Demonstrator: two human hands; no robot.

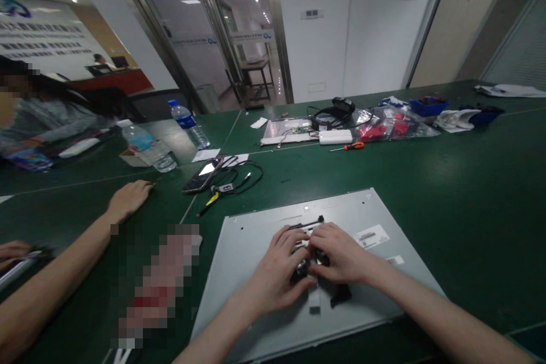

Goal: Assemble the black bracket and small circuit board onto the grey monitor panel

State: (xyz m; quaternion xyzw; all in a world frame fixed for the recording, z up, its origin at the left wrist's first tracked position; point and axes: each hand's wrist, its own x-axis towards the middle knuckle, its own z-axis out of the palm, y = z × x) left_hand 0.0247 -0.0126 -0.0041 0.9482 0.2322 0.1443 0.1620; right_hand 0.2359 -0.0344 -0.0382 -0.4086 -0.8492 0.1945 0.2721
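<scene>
Left hand (281, 270) and right hand (339, 253) meet over a flat, grey, rectangular metal panel (245, 250).
Fingers of both curl around a small dark component (302, 268) lying between them near the panel's middle; whether either grips it, I cannot tell. A flat black piece (341, 296) lies just nearer the wearer than the right hand.
</scene>
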